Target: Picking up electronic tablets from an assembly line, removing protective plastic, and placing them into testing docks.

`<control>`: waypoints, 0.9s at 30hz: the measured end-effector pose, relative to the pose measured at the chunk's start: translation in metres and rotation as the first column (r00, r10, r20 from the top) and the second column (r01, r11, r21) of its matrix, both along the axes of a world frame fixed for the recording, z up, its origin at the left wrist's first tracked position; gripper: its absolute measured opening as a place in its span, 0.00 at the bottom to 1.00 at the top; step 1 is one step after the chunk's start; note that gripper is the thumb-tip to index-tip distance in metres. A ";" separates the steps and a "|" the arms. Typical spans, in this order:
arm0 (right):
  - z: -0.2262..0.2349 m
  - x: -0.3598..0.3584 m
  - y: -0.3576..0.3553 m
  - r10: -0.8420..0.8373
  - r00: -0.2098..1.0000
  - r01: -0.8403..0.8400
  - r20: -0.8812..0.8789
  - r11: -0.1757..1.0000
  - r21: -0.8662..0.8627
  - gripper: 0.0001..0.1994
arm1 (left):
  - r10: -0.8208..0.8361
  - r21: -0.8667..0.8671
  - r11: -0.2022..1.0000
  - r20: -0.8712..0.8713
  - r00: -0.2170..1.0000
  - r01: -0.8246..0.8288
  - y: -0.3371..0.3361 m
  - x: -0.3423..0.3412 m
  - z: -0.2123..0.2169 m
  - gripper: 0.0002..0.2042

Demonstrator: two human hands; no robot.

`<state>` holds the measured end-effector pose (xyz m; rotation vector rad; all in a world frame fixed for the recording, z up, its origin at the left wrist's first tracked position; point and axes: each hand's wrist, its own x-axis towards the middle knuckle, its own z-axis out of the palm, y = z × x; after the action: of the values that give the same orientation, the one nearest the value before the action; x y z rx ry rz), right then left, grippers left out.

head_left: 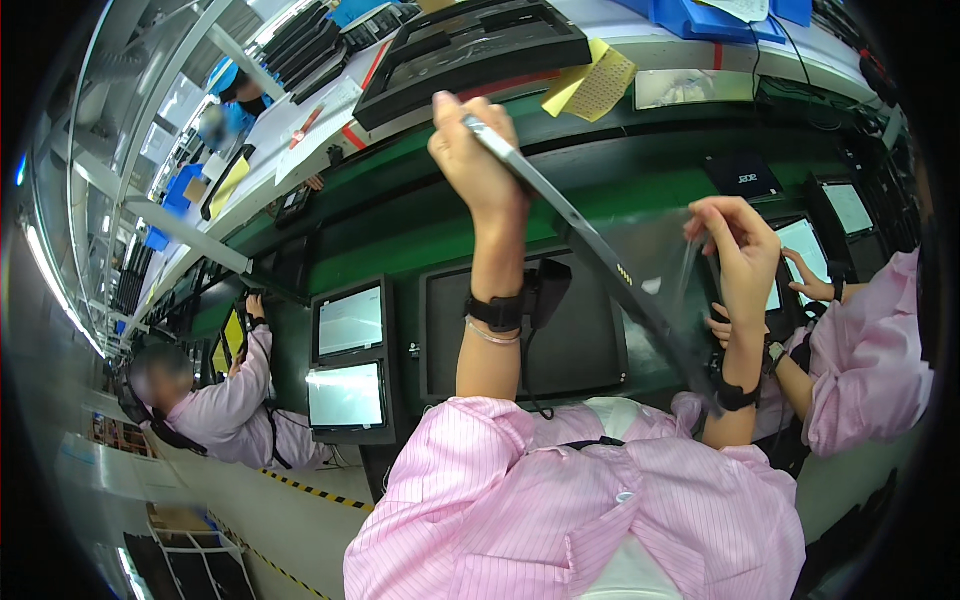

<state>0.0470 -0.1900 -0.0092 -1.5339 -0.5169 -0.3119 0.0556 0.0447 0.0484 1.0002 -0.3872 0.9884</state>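
My left hand (pixel 478 155) is raised and closed round the upper end of a slim dark tablet (pixel 600 240). The tablet stands tilted, nearly edge-on, running down toward my right wrist, with a row of gold contacts along its edge. My right hand (pixel 740 250) pinches the edge of a clear plastic film (pixel 645 245) with thumb and fingertips. The film spreads beside the tablet; whether it still touches the tablet I cannot tell. Beneath my hands a black tray (pixel 435 345) lies on the green bench (pixel 395 235).
Left of the tray, two lit tablets (pixel 350 322) sit in a black holder. Beyond, a white shelf (pixel 345 95) carries black trays (pixel 470 55), a yellow sheet (pixel 590 85) and blue bins (pixel 690 18). Co-workers sit close on the right (pixel 860 340) and farther left (pixel 220 405).
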 end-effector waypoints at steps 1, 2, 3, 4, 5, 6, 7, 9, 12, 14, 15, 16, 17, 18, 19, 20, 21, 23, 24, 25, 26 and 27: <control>-0.005 0.010 0.005 0.020 1.000 -0.020 -0.009 1.000 0.010 0.06 | -0.058 0.058 0.997 -0.007 0.998 0.058 -0.005 -0.001 0.000 0.27; -0.009 0.018 0.009 0.006 1.000 -0.005 -0.026 1.000 0.027 0.06 | -0.191 0.200 0.963 0.032 0.981 0.181 -0.006 -0.004 0.002 0.23; -0.014 0.022 0.014 -0.036 0.999 0.037 -0.029 0.998 0.043 0.06 | -0.245 0.181 0.953 -0.007 0.969 0.242 -0.012 -0.004 0.001 0.23; -0.019 0.025 0.018 -0.001 0.999 0.003 -0.038 0.999 0.041 0.06 | -0.297 0.159 0.940 -0.045 0.954 0.301 -0.016 -0.005 0.002 0.24; -0.023 0.027 0.020 0.024 0.996 -0.021 -0.088 0.999 0.042 0.06 | -0.298 0.134 0.943 -0.059 0.953 0.304 -0.021 -0.007 0.002 0.24; -0.029 0.029 0.023 0.049 0.990 -0.045 -0.134 0.998 0.033 0.06 | -0.316 0.107 0.941 -0.051 0.947 0.320 -0.026 -0.008 0.001 0.25; -0.032 0.031 0.023 0.080 0.980 -0.077 -0.183 0.997 0.025 0.07 | -0.259 0.102 0.958 -0.102 0.960 0.269 -0.028 -0.007 0.003 0.26; -0.038 0.034 0.023 0.111 0.984 -0.102 -0.142 0.992 0.068 0.07 | -0.143 0.111 0.980 -0.183 0.973 0.165 -0.033 -0.006 0.004 0.27; -0.043 0.037 0.021 0.140 0.984 -0.131 -0.113 0.988 0.086 0.08 | -0.078 0.094 0.990 -0.232 0.970 0.102 -0.035 -0.003 0.006 0.27; -0.043 0.036 0.020 0.107 0.989 -0.099 -0.099 0.992 0.079 0.09 | -0.068 0.098 0.991 -0.248 0.966 0.095 -0.034 -0.003 0.007 0.27; -0.042 0.036 0.020 0.107 0.988 -0.099 -0.108 0.992 0.076 0.09 | -0.077 0.101 0.989 -0.241 0.967 0.104 -0.032 -0.003 0.008 0.27; -0.041 0.035 0.020 0.106 0.988 -0.097 -0.114 0.992 0.079 0.08 | -0.074 0.099 0.990 -0.242 0.967 0.100 -0.031 -0.002 0.008 0.27; -0.040 0.034 0.020 0.105 0.987 -0.096 -0.118 0.992 0.081 0.08 | -0.079 0.103 0.989 -0.241 0.967 0.106 -0.029 -0.002 0.008 0.27; -0.039 0.033 0.021 0.107 0.987 -0.098 -0.124 0.992 0.080 0.08 | -0.084 0.106 0.988 -0.242 0.967 0.112 -0.029 -0.001 0.008 0.27; -0.039 0.033 0.021 0.099 0.988 -0.089 -0.121 0.993 0.082 0.08 | -0.083 0.102 0.989 -0.246 0.966 0.111 -0.028 0.000 0.007 0.27; -0.039 0.033 0.021 0.089 0.989 -0.079 -0.120 0.993 0.083 0.08 | -0.071 0.086 0.992 -0.268 0.961 0.097 -0.027 0.002 0.005 0.26; -0.039 0.033 0.021 0.080 0.990 -0.071 -0.114 0.994 0.085 0.08 | -0.051 0.065 0.995 -0.267 0.962 0.071 -0.026 0.003 0.003 0.26; -0.040 0.033 0.021 0.074 0.990 -0.066 -0.117 0.995 0.074 0.08 | -0.065 0.046 0.996 -0.292 0.954 0.082 -0.021 0.008 -0.002 0.25; -0.040 0.033 0.020 0.062 0.993 -0.055 -0.102 0.996 0.074 0.08 | -0.073 0.027 0.996 -0.291 0.954 0.084 -0.017 0.011 -0.006 0.25; -0.038 0.032 0.020 0.050 0.993 -0.043 -0.103 0.997 0.068 0.08 | -0.121 0.009 0.992 -0.255 0.959 0.128 -0.013 0.014 -0.009 0.25; -0.033 0.031 0.019 0.045 0.992 -0.038 -0.117 0.997 0.060 0.08 | -0.191 -0.022 0.981 -0.290 0.938 0.193 -0.005 0.016 -0.013 0.25; -0.027 0.031 0.018 0.074 0.994 -0.070 -0.078 0.996 0.052 0.09 | -0.477 -0.007 0.878 -0.106 0.873 0.479 0.006 0.019 -0.014 0.24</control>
<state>0.0779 -0.1716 -0.0359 -1.4700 -0.4969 -0.2053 0.0750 0.0507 0.0344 0.9085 -0.5278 0.4804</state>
